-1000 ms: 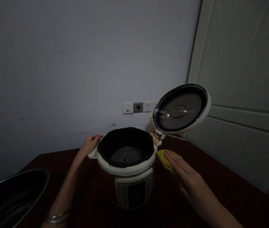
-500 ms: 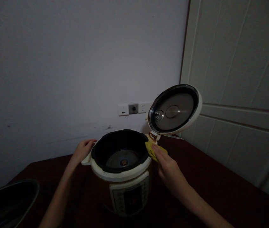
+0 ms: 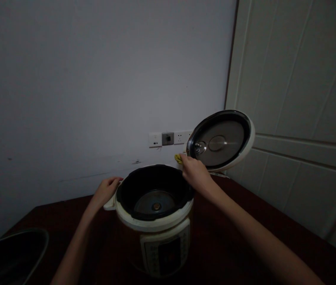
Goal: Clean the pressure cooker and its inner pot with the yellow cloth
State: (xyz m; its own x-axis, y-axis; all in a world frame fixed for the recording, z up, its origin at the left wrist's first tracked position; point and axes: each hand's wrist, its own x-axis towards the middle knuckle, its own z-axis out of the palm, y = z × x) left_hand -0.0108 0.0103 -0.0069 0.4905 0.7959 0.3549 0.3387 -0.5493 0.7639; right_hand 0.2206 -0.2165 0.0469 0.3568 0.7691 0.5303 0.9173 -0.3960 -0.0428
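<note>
An electric pressure cooker (image 3: 155, 225) stands upright with its lid (image 3: 225, 142) swung up on the right. The cooker's dark inside shows a round heating plate with a small knob in the middle; no inner pot sits in it. My left hand (image 3: 106, 193) is closed on the cooker's left side, by the white side handle (image 3: 110, 204), its fingertips partly hidden behind the rim. Pinched in my right hand (image 3: 196, 174) is a yellow cloth (image 3: 178, 159), of which a small bunched part shows. That hand is at the back right of the rim, in front of the lid hinge.
At the lower left a dark pot (image 3: 8, 257) with a shiny rim is cut off by the frame. Under everything lies a dark red table top (image 3: 245, 221). Wall sockets (image 3: 168, 138) are behind the cooker, and a pale panelled door (image 3: 292, 118) rises on the right.
My right hand has moved up and back with the cloth, from the rim's right side to near the lid hinge. My left hand has stayed at the cooker's side.
</note>
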